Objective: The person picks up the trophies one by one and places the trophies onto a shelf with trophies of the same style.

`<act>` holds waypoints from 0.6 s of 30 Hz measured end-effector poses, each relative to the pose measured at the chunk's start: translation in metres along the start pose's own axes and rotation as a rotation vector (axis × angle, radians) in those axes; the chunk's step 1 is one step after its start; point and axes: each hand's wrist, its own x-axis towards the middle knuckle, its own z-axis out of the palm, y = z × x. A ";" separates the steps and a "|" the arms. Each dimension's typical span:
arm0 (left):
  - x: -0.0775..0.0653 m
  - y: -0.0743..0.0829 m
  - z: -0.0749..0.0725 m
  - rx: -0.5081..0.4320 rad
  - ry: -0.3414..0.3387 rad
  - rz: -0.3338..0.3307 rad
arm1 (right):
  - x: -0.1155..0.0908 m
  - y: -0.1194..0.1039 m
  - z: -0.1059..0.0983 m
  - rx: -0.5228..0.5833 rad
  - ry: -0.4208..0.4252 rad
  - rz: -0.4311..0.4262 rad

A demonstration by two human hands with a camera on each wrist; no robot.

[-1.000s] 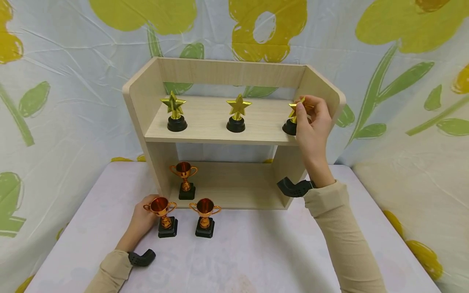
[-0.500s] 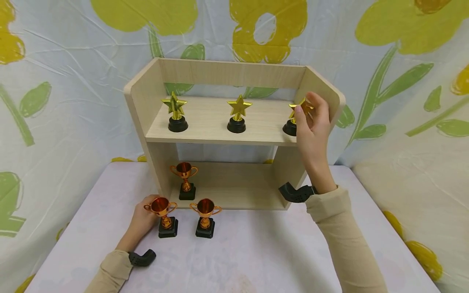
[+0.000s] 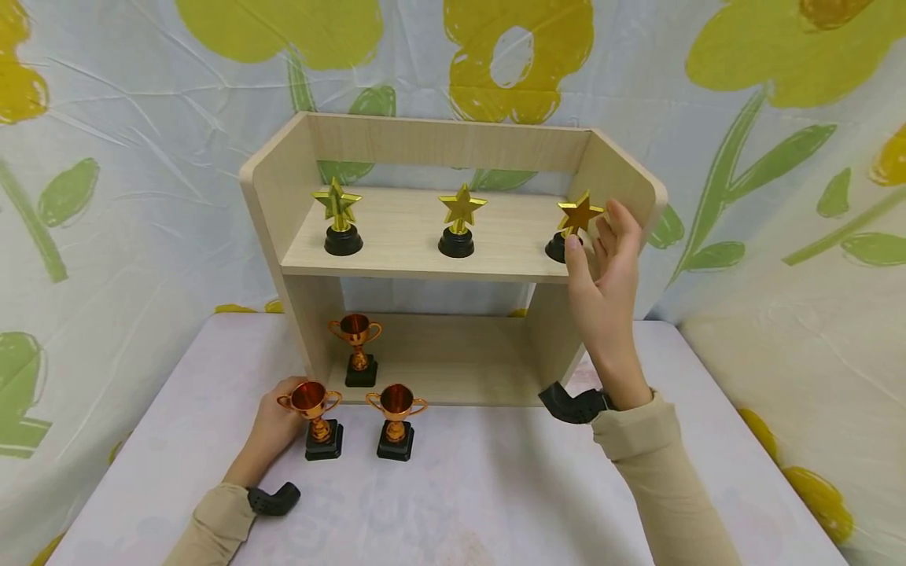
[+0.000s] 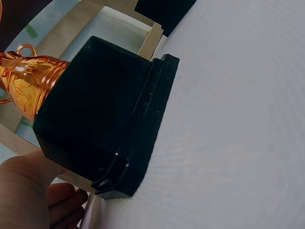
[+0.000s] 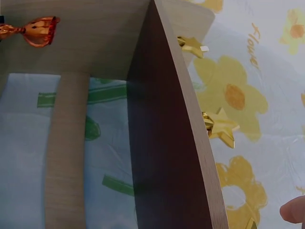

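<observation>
My right hand (image 3: 607, 299) is raised at the upper shelf's right end, its thumb and fingers spread apart around the front and right of a gold star trophy (image 3: 580, 214). That trophy stands upright on its black base; the thumb overlaps the base in the head view, and contact cannot be told. In the right wrist view only a fingertip (image 5: 293, 210) shows. My left hand (image 3: 279, 420) rests on the table just left of a bronze cup trophy (image 3: 323, 442). In the left wrist view, that cup's black base (image 4: 95, 109) hides part of the thumb, and the other fingers hang loosely curled.
Two more star trophies, one at left (image 3: 343, 240) and one in the middle (image 3: 457, 241), stand on the wooden shelf unit (image 3: 396, 273). One bronze cup (image 3: 361, 369) is on the lower shelf at left; another bronze cup (image 3: 395, 440) stands on the table (image 3: 481, 487).
My right hand has let go of the right star trophy, spread its fingers and drawn slightly down and back. The trophy stays in place. My left hand has not visibly moved.
</observation>
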 end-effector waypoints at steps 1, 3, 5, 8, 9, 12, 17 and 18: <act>0.000 -0.001 0.000 -0.002 -0.001 -0.003 | -0.003 0.000 0.000 0.008 0.005 -0.006; 0.000 -0.002 -0.001 0.006 -0.001 0.001 | -0.009 0.000 0.000 0.028 0.011 -0.022; 0.000 -0.002 -0.001 0.011 -0.002 0.002 | -0.014 0.000 -0.001 0.047 0.021 -0.037; 0.000 -0.002 0.000 0.013 0.001 0.003 | -0.021 0.000 -0.002 0.053 0.030 -0.058; 0.000 -0.001 0.000 0.013 0.001 0.002 | -0.023 -0.001 -0.002 0.055 0.033 -0.063; -0.001 0.000 0.000 0.014 0.002 -0.004 | -0.029 -0.002 -0.004 0.055 0.043 -0.082; -0.001 0.001 -0.001 0.027 -0.005 -0.009 | -0.038 -0.003 -0.004 0.091 0.054 -0.131; -0.001 0.002 -0.001 0.030 -0.005 -0.007 | -0.040 -0.003 -0.003 0.102 0.054 -0.142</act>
